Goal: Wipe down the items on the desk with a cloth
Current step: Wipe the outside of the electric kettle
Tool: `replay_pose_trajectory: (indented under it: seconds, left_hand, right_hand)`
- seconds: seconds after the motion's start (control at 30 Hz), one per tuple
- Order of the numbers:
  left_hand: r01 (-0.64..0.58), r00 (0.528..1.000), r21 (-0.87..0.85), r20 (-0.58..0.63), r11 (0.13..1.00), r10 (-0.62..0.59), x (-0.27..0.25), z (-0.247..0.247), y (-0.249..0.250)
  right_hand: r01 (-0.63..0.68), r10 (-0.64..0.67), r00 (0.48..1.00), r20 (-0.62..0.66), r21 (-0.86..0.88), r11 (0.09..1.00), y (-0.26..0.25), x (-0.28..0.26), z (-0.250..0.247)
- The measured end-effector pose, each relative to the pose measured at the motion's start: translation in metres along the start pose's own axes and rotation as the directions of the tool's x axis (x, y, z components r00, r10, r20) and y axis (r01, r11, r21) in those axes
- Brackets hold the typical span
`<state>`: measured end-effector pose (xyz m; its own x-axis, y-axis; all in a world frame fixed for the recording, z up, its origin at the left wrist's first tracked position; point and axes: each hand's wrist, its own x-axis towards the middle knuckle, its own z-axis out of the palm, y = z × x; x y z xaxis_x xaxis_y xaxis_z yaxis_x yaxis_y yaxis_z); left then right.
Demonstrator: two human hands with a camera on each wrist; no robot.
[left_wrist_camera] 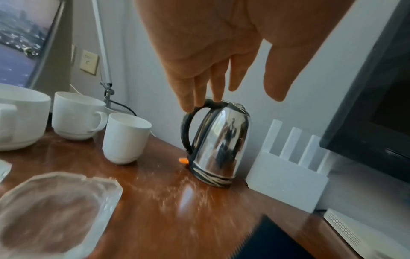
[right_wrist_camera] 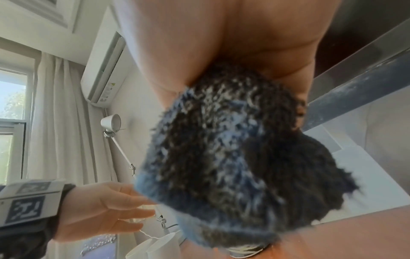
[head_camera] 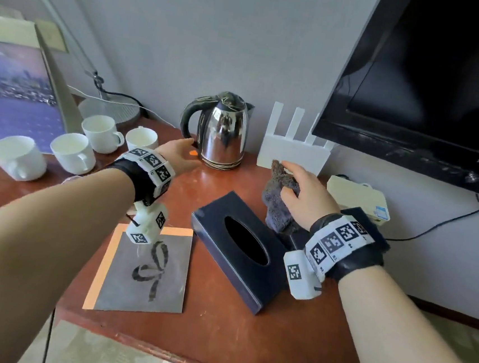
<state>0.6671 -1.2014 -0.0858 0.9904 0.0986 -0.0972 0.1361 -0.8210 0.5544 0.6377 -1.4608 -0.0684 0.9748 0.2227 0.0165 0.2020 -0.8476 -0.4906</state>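
The left hand (head_camera: 178,153) is reaching, fingers straight and loosely spread, toward the steel electric kettle (head_camera: 222,130) standing far-centre on the desk (head_camera: 220,311). The right hand (head_camera: 301,193) is bunching the soft, fluffy cloth (head_camera: 279,197) in curled fingers. The kettle looks slick and rigid, best held by its black handle (left_wrist_camera: 188,126). The television (head_camera: 432,82) is showing a small brand mark, unreadable.

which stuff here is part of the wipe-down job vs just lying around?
In play:
- right hand gripping the shaggy dark blue-grey cloth
- open left hand by the shiny steel kettle with black handle
- four white ceramic cups
- dark navy tissue box
- white router with upright antennas

Background:
- black flat-screen TV
- framed cityscape picture
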Motion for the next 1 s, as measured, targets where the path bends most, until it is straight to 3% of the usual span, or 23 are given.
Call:
replay_pose_trajectory:
  seconds: [0.2,0.47,1.0]
  left_hand:
    - [0.015,0.996,-0.01,-0.086,1.0,-0.016,0.078,-0.04,-0.012]
    - [-0.007,1.0,0.088,0.012,0.996,0.006,0.173,-0.047,-0.028]
    - [-0.13,0.99,0.126,0.067,0.984,0.122,0.224,-0.029,-0.016]
  right_hand:
    - [-0.019,0.02,0.999,0.026,-0.017,1.0,-0.015,0.057,0.013]
    - [-0.081,0.084,0.994,0.064,-0.05,0.996,-0.028,0.114,0.03]
    - [-0.18,0.185,0.977,0.108,-0.056,0.982,-0.014,0.127,0.042]
